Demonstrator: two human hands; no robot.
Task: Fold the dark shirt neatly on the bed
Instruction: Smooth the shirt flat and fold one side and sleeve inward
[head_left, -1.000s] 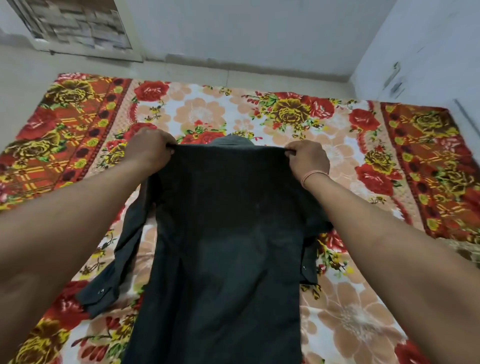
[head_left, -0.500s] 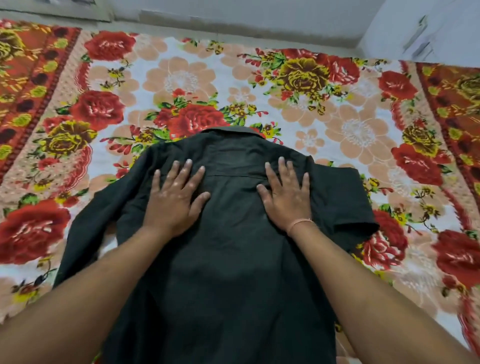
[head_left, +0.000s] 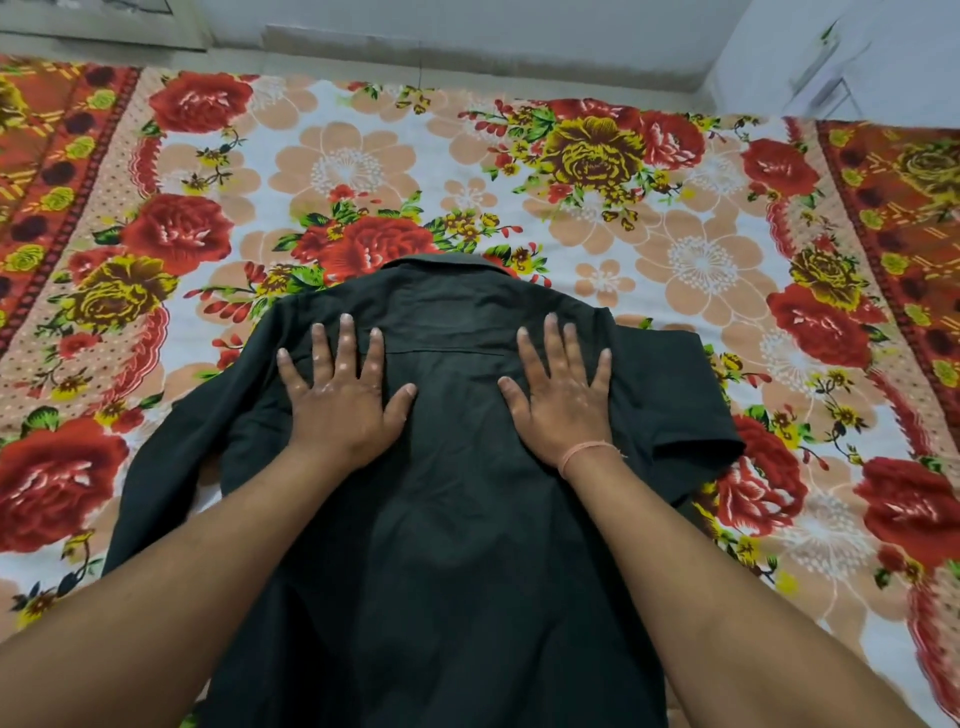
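The dark shirt (head_left: 452, 519) lies back side up on the flowered bed sheet (head_left: 691, 260), collar pointing away from me. Its left sleeve trails down to the lower left and its short right sleeve spreads out to the right. My left hand (head_left: 343, 400) rests flat on the left shoulder area with fingers spread. My right hand (head_left: 561, 395), with a thin pink band at the wrist, lies flat on the right shoulder area, fingers also spread. Neither hand grips the cloth.
The bed sheet has red borders at the far left (head_left: 57, 171) and far right (head_left: 904, 208). A pale wall (head_left: 467, 31) runs along the bed's far edge, and a white cabinet (head_left: 852, 62) stands at the upper right.
A second ago both hands pinched the shirt's shoulders and held it up. The shirt has since been laid on the bed and both hands have opened flat on its upper back, spreading slightly apart.
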